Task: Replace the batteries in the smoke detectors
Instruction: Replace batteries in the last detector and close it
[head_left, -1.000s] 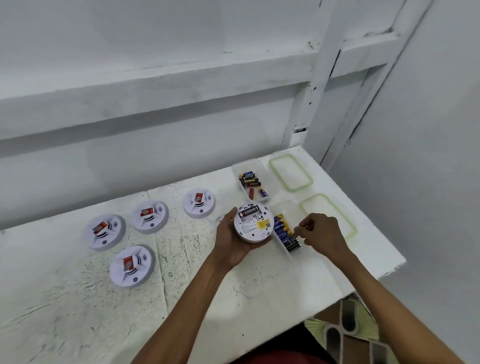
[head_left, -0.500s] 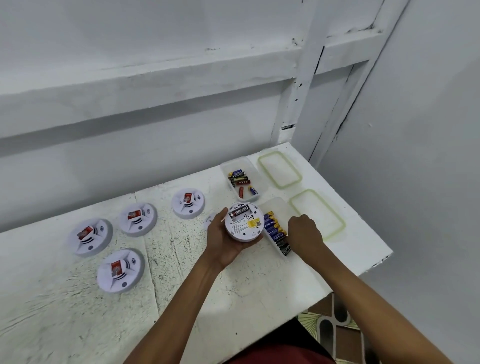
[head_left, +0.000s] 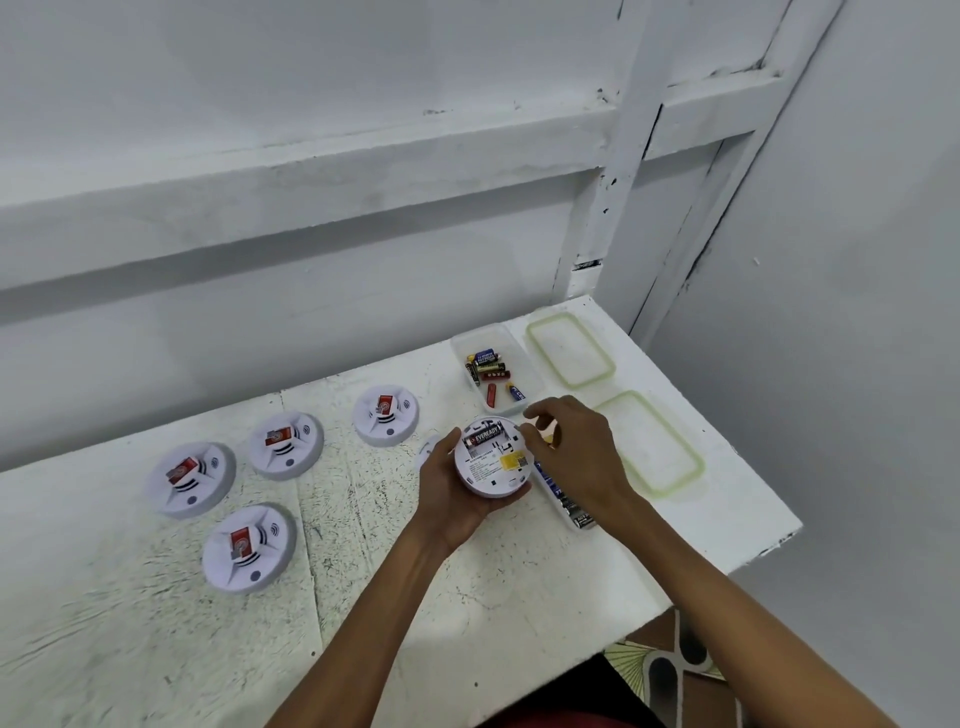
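Observation:
My left hand (head_left: 447, 499) grips a round white smoke detector (head_left: 493, 467) from below, back side up. A black battery (head_left: 485, 435) lies in its open compartment. My right hand (head_left: 576, 457) hovers at the detector's right rim with thumb and forefinger curled close together; whether they pinch anything is hidden. Under that hand lies a clear tray of blue and yellow batteries (head_left: 569, 506). A second clear tray (head_left: 530, 382) behind holds several loose mixed batteries.
Several more white detectors with red tags lie face up at left (head_left: 189, 478), (head_left: 285, 444), (head_left: 385, 413), (head_left: 248, 548). A small white cover (head_left: 428, 449) peeks out behind my left hand. Two green-rimmed lids (head_left: 569, 348), (head_left: 649, 441) lie at right, near the table edge (head_left: 769, 545).
My right hand dipped into the near battery tray, then rose and moved left to the detector's rim. My left hand still holds the detector in the same place.

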